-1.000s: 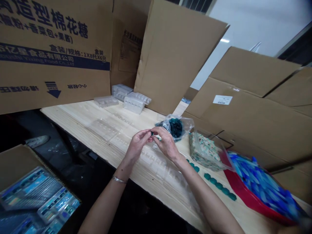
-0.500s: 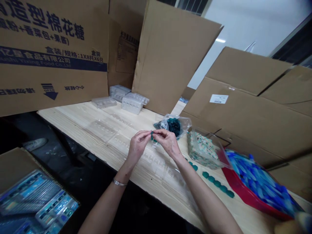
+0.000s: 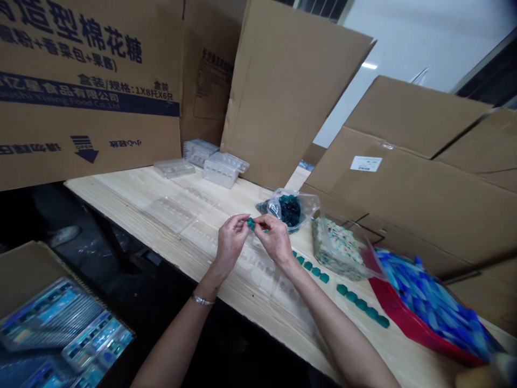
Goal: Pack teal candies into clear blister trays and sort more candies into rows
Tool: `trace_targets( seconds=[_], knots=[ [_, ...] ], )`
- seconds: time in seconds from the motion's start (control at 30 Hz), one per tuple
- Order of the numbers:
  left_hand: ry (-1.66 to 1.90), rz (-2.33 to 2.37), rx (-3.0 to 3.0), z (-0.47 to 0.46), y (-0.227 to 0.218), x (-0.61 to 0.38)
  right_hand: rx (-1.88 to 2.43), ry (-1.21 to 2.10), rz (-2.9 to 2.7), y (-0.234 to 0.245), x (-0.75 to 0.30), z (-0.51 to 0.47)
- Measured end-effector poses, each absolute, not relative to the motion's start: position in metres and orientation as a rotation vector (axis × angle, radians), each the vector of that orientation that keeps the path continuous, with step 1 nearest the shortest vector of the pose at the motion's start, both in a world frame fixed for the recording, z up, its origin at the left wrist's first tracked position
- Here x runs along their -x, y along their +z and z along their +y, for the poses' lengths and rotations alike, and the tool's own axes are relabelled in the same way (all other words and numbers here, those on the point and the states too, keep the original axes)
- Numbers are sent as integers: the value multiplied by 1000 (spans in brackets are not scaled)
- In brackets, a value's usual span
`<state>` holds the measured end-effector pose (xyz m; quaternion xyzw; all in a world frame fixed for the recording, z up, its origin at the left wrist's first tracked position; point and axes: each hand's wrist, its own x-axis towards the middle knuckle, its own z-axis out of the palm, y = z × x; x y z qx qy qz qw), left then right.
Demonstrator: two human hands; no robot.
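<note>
Teal lump (image 3: 251,224), irregular, between fingers (image 3: 262,220)

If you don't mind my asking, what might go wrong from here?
The small green piece is pinched between fingertips of the left hand and right hand, so it might slip. The right forearm appears close to a row of green pieces and might nudge it. The open plastic bag beyond could spill if bumped.

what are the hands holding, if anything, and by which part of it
A small teal piece, held at its sides between the left hand and the right hand; the exact contact spots are too small to tell.
</note>
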<state>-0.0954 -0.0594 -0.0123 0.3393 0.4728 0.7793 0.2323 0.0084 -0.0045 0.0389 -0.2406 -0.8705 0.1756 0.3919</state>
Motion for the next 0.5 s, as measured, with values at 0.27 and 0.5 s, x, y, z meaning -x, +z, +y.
trace_targets(
  seconds=[0.27,0.5],
  knots=[
    [2118,1451,-1071,-67,-7,105,453,217,-2321,34,-5,-16],
    [2185,1424,-1132,-75,0,111,738,970,-2093,43,1,-6]
  ],
)
